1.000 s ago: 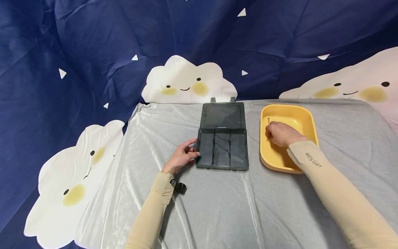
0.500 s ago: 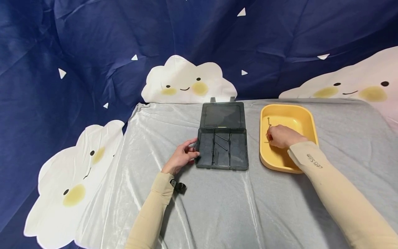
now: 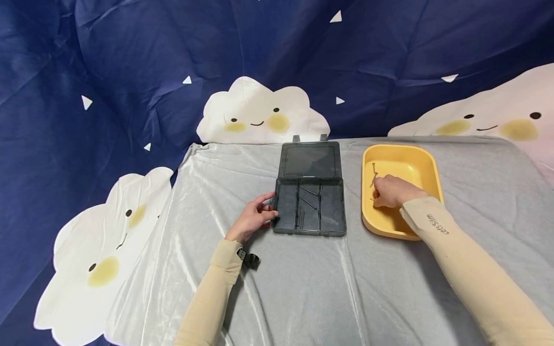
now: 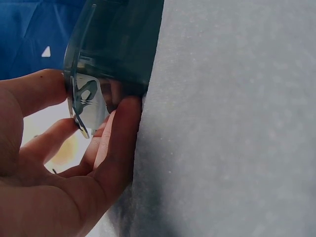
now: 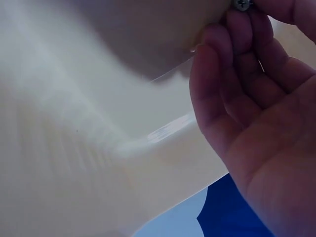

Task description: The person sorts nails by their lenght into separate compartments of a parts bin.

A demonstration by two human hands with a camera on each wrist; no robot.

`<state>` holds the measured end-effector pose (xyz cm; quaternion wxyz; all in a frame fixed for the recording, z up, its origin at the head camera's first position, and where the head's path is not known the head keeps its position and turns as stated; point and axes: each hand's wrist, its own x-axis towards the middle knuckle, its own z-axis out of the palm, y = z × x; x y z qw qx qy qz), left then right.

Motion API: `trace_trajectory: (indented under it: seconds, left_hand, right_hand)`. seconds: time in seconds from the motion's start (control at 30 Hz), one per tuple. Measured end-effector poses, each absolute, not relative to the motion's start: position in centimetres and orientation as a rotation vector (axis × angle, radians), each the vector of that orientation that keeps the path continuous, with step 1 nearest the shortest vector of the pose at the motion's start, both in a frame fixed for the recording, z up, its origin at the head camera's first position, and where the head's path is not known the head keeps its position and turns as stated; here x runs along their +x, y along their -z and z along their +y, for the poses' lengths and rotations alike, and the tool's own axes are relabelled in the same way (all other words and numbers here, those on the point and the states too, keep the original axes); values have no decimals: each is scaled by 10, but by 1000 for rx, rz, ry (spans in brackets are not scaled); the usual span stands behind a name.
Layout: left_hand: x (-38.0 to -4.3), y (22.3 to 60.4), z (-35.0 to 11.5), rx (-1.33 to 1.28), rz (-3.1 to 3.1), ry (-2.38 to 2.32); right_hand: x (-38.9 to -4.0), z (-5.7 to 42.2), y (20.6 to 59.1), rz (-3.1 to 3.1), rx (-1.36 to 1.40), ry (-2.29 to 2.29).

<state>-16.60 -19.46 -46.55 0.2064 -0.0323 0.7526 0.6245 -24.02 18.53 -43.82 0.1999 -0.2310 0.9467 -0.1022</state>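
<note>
A dark see-through plastic box (image 3: 332,211) lies with its lid (image 3: 310,161) folded back. Several dark screws (image 3: 308,203) are in its middle compartment. My left hand (image 3: 252,218) grips the box's left side, its fingers at the rim and lower edge in the left wrist view. To the right stands a yellow tub (image 3: 400,149), with my right hand (image 3: 395,191) reaching inside. Between that thumb and fingers, the right wrist view shows the cross-slotted head of a screw (image 5: 242,4); its shank is hidden. A loose screw (image 3: 374,168) lies along the tub's left wall, beyond the fingertips.
Grey cloth (image 3: 311,288) covers the table. Behind it hangs a dark blue curtain (image 3: 277,43) printed with clouds. A small black device (image 3: 248,258) is worn at the left wrist.
My right hand has shifted slightly toward me and to the right inside the tub, uncovering more of the screws by the left wall. The left hand and the box stay put.
</note>
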Motion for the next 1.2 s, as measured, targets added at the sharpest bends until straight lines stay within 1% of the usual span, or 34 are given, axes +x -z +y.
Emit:
trace_trajectory:
  seconds: [0.23, 0.6, 0.9, 1.2]
  left_hand:
    - [-169, 482, -196, -120, 2119, -1771]
    - [-168, 484, -196, -118, 2147, -1761]
    - [-168, 483, -195, -130, 2146, -1780]
    - [-167, 484, -195, -133, 2134, -1787]
  right_hand:
    - [-240, 187, 438, 2649, -641, 303]
    - [-239, 187, 437, 2707, -710, 400]
    - [-238, 186, 425, 2760, -792, 427]
    - [-235, 187, 417, 2795, -785, 429]
